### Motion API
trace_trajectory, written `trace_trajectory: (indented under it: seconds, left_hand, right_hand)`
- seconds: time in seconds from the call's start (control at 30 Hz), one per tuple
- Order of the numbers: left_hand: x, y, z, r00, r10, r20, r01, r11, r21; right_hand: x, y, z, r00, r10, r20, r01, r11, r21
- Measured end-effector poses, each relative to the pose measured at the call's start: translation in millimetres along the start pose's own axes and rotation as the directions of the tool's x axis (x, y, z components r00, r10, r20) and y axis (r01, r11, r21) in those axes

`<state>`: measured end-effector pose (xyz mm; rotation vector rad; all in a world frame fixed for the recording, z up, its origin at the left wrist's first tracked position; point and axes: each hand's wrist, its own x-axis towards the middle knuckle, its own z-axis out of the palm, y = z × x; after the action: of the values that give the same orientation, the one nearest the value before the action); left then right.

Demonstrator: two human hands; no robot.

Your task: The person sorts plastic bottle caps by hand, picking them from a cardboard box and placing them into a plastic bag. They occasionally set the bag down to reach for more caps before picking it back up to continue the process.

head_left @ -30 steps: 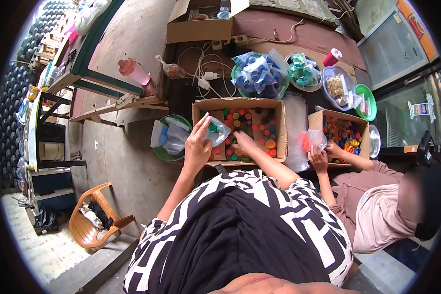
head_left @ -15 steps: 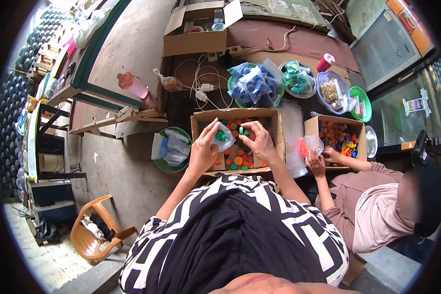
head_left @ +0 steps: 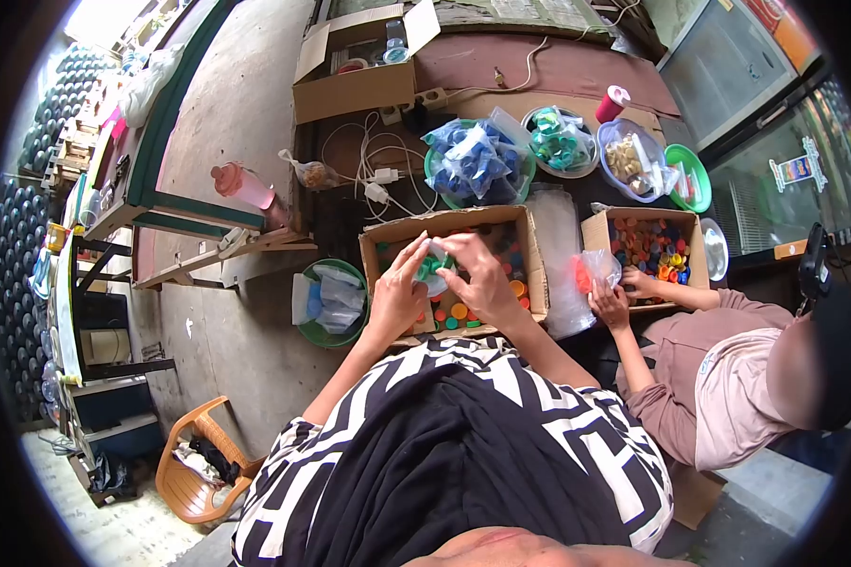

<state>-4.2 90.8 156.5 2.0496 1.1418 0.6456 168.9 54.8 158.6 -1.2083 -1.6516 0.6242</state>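
Observation:
My left hand (head_left: pixel 399 298) pinches a small clear plastic bag (head_left: pixel 433 282) with green bottle caps inside. At the mouth of this bag my right hand (head_left: pixel 487 283) has its fingers bent together; they are slightly blurred and hide what they hold. Both hands are above an open cardboard box (head_left: pixel 539 274) with loose bottle caps (head_left: pixel 459 310) in red, orange and green.
To the right, a co-worker's hands (head_left: pixel 614 300) hold a clear bag of red caps (head_left: pixel 591 269) by another box of caps (head_left: pixel 652 241). Flat plastic bags (head_left: pixel 558 255) lie between the boxes. A green basin (head_left: pixel 333 331) stands left; a basin of bagged blue caps (head_left: pixel 477 165) sits behind.
My right hand has moved left, bringing the green cap in its fingers to the bag's mouth; the cap is now hidden. The whole view has shifted slightly.

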Motion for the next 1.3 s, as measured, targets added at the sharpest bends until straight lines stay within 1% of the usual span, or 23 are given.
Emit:
trace_trajectory:
  seconds: [0.07,0.13,0.17,0.23,0.27,0.33,0.37,0.4,0.47,0.53,0.57,0.6,0.67,0.7,0.77,0.9,0.97,1.07,1.1,1.13,1.2,1.23,1.3]
  left_hand:
    - [-2.1,-2.4,2.0,1.0,0.004,0.005,-0.004,1.0,0.007]
    - [-0.3,-5.3,5.7,0.997,0.066,-0.028,-0.065,0.997,0.028]
    - [0.2,-4.2,7.3,0.998,0.051,-0.021,-0.051,0.999,0.005]
    - [0.5,-5.6,11.2,0.998,0.063,-0.026,-0.063,0.998,0.016]
    - [1.4,-6.3,12.0,0.997,0.073,-0.035,-0.072,0.997,0.028]
    - [3.7,-1.7,7.8,0.999,0.034,-0.035,-0.034,0.999,-0.007]
    - [3.4,0.5,5.9,0.999,-0.004,-0.035,0.003,0.999,-0.043]
    - [3.3,0.9,4.7,0.999,-0.011,-0.053,0.008,0.999,-0.049]
    - [2.9,-10.2,6.1,0.986,0.093,-0.139,-0.083,0.994,0.077]
    - [-0.2,-9.2,1.5,0.989,0.046,-0.139,-0.035,0.996,0.081]
    - [-1.5,-8.5,0.0,0.99,0.001,-0.139,0.011,0.996,0.085]
    - [-3.0,-10.3,0.3,0.989,-0.002,-0.145,0.015,0.996,0.087]
    - [-7.2,-15.2,1.9,0.976,0.024,-0.218,-0.012,0.998,0.06]
    - [-10.2,-11.4,0.1,0.976,-0.014,-0.217,0.028,0.998,0.059]
    - [-16.3,-14.1,0.8,0.974,-0.022,-0.226,0.037,0.997,0.061]
    - [-27.6,-19.7,5.2,0.971,-0.055,-0.233,0.06,0.998,0.015]
    - [-32.1,-17.2,5.2,0.969,-0.064,-0.239,0.067,0.998,0.005]
    - [-37.6,-14.6,6.7,0.964,-0.079,-0.254,0.077,0.997,-0.014]
    - [-38.9,-14.4,6.9,0.961,-0.085,-0.261,0.082,0.996,-0.022]
    - [-40.4,-14.4,6.4,0.961,-0.085,-0.264,0.082,0.996,-0.021]
    - [-41.6,-12.2,5.0,0.963,-0.095,-0.251,0.095,0.995,-0.012]
    - [-42.1,-9.3,3.7,0.964,-0.093,-0.25,0.093,0.996,-0.012]
    - [-43.0,-3.0,1.6,0.955,-0.219,-0.202,0.204,0.975,-0.091]
  right_hand:
    - [1.6,-13.6,-7.3,0.992,0.094,-0.089,-0.087,0.992,0.087]
    - [0.9,-8.1,-6.6,0.981,-0.028,-0.19,0.044,0.996,0.077]
    - [2.5,-7.2,-8.1,0.981,-0.023,-0.191,0.038,0.996,0.077]
    - [5.9,-5.8,-11.1,0.986,-0.162,-0.04,0.151,0.968,-0.202]
    - [6.1,0.9,-10.9,0.986,-0.16,-0.041,0.149,0.968,-0.2]
    - [4.2,21.3,-9.4,0.981,0.069,-0.18,-0.058,0.996,0.064]
    - [4.5,29.4,-10.9,0.945,0.214,-0.247,-0.18,0.972,0.152]
    - [2.9,44.7,-11.4,0.908,0.283,-0.308,-0.273,0.959,0.076]
    - [-15.0,98.2,-5.4,0.918,0.348,-0.188,-0.365,0.929,-0.064]
    - [-46.8,151.2,7.5,0.954,0.282,0.105,-0.224,0.898,-0.38]
    - [-60.9,161.1,11.4,0.898,0.338,0.281,-0.172,0.859,-0.482]
    - [-71.0,163.3,14.7,0.852,0.373,0.368,-0.136,0.835,-0.533]
    - [-95.2,181.7,29.0,0.85,0.344,0.399,-0.013,0.771,-0.637]
    - [-101.9,192.4,36.3,0.849,0.338,0.407,-0.005,0.775,-0.632]
    - [-108.7,201.3,45.8,0.903,0.216,0.371,0.108,0.722,-0.683]
    - [-94.9,195.7,50.1,0.868,0.243,0.433,0.126,0.736,-0.665]
    - [-87.4,199.1,52.7,0.875,0.255,0.412,0.02,0.831,-0.556]
    - [-79.3,198.6,46.6,0.907,0.219,0.361,-0.023,0.879,-0.476]
    - [-75.4,190.3,43.5,0.892,0.278,0.357,-0.016,0.809,-0.588]
    - [-76.0,190.7,44.1,0.892,0.275,0.358,-0.014,0.809,-0.587]
    - [-78.6,192.4,43.9,0.864,0.287,0.413,0.152,0.634,-0.758]
    - [-80.7,195.0,45.8,0.865,0.288,0.412,0.151,0.633,-0.759]
    - [-84.1,200.4,50.0,0.842,0.26,0.472,0.246,0.593,-0.766]
